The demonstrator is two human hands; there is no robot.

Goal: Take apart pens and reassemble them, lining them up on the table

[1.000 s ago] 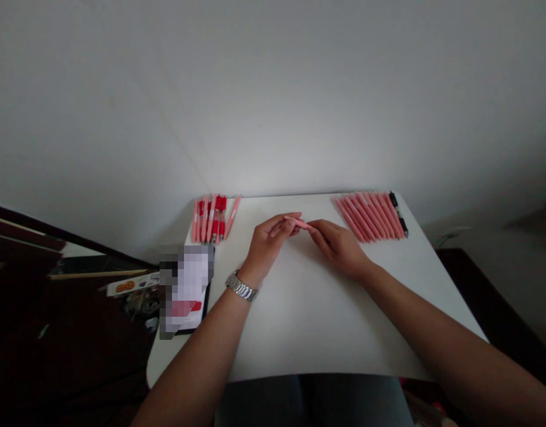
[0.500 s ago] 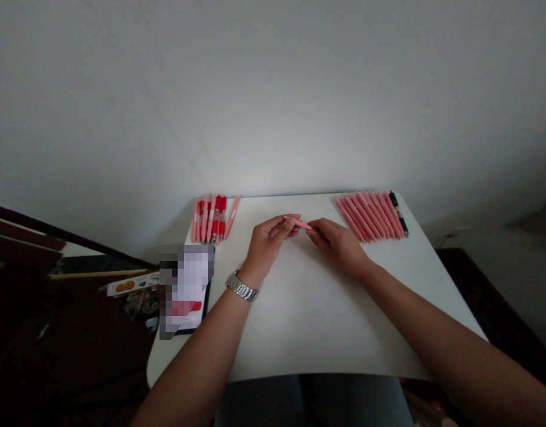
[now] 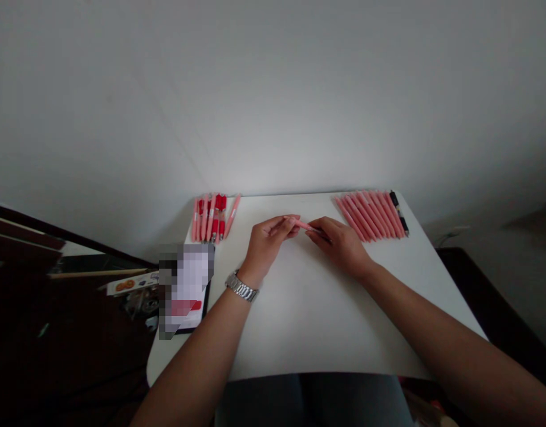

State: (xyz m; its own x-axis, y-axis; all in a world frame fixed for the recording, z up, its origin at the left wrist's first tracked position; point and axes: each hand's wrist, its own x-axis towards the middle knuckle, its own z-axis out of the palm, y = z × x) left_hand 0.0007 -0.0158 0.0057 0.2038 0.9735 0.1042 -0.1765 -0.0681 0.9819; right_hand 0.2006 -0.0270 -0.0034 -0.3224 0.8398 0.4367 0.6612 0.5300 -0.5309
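What moved: the right hand's (image 3: pixel 342 246) fingers shifted a bit; more of the pink pen's (image 3: pixel 303 225) end shows now.
Left hand (image 3: pixel 269 237): pinching the pen above the white table (image 3: pixel 326 332), same as before.
Right hand: fingers bent at the pen's other end; too small to tell if they grip.
Right pens: pink row (image 3: pixel 370 217) beside a black pen (image 3: pixel 399 214).

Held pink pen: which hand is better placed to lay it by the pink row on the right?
Probably the right hand: it sits at the right end of the pink pen, nearer the row of pink pens. The left hand grips the other end, farther off.
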